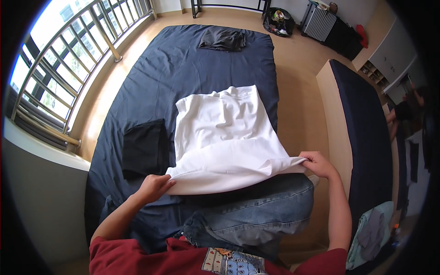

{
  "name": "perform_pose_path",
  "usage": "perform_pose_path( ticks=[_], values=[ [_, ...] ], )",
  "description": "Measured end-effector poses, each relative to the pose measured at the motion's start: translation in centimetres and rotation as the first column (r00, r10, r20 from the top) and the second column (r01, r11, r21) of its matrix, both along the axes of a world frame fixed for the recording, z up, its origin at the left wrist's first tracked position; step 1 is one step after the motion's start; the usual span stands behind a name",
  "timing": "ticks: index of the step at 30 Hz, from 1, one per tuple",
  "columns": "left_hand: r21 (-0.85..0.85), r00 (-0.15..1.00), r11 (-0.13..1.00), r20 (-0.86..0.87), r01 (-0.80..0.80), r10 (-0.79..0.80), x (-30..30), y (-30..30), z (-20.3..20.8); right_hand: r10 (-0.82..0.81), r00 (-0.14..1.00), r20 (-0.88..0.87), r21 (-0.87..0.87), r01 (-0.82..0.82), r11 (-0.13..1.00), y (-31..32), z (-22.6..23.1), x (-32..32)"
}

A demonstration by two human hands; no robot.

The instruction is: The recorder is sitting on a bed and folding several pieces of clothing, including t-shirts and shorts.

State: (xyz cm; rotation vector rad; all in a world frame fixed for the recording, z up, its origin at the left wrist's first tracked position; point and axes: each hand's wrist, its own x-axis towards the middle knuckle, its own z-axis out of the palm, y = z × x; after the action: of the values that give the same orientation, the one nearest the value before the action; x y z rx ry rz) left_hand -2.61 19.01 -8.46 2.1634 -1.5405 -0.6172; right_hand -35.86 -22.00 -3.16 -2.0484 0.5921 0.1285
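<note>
At the far left, one metal railing (75, 55) runs along the window. Next comes one bed (137, 96) in a dark blue sheet, with three pieces of cloth on it: one black, one white, one dark grey. The folded black cloth (143, 149) lies on the left, just beside the white one. Two hands work here. The left hand's (156, 186) grip is closed on the near left corner of the white garment (224, 121), which is spread on the bed, its near edge turned over. Beyond it, near the bed's far edge, sits the folded dark grey cloth (223, 40). The right hand's (317, 165) grip is closed on the garment's near right corner. Farther off on the floor stand one open black bag (286, 31), holding several things too small to tell, and one ribbed grey suitcase (317, 22). Rightmost, two cloths, one pale green (357, 251) and one grey (372, 231), overlap on a dark mattress (366, 119).
</note>
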Motion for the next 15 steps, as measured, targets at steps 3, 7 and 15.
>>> perform_pose_path(
  ticks=[3,7,15],
  values=[
    [0.158,0.983,0.987,-0.185,0.020,0.010,0.3,-0.4,0.6,0.133,0.968,-0.212,0.104,-0.113,0.988,-0.8,0.0,-0.5],
    [0.199,0.953,0.972,-0.296,0.124,-0.061,-0.4,-0.4,2.2,0.244,0.895,-0.373,0.105,-0.221,0.970,-1.0,3.2,0.4],
    [0.273,0.942,0.961,-0.332,0.053,0.042,-0.4,-0.2,0.9,0.275,0.884,-0.379,0.218,-0.204,0.954,-1.9,0.8,0.5]
  ],
)
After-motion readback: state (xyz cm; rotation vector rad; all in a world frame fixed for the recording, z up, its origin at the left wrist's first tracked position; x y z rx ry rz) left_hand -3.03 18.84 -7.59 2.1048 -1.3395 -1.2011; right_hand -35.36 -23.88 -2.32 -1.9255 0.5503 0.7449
